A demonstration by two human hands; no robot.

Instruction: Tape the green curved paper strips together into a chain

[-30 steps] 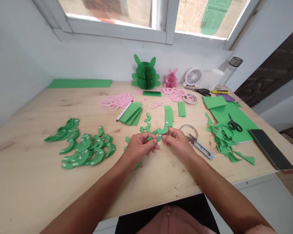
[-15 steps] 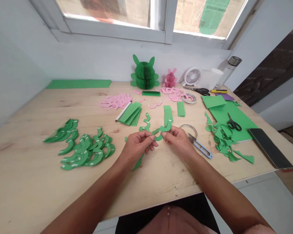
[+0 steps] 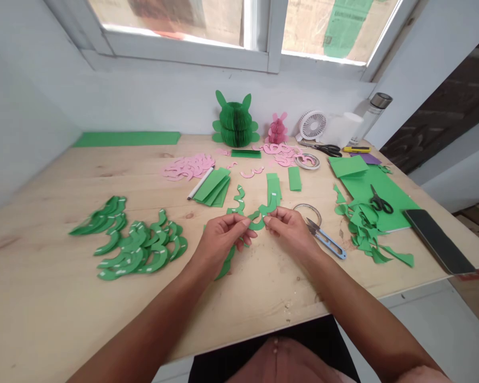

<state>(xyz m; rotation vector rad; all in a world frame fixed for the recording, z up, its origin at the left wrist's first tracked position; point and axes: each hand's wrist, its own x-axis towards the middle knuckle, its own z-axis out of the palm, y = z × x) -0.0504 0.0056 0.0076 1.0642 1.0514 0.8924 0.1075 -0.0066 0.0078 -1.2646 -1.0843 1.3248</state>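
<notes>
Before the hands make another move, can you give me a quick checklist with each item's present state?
1. Left hand has a grip on the wavy green paper: ok, pinched by thumb and fingers.
2. Right hand has a grip too: ok, pinched at the right.
3. All its white patches in sight: cannot tell, fingers cover part.
4. Blue-handled snips set down: ok, lying near the right hand.
5. Phone away from the table edge: not ok, its near end reaches it.

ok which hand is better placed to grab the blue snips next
Right, I'd say: the snips lie beside the right hand, on its outer side; the left hand would have to reach past it. Both hold the strip, so the right must let go.
</notes>
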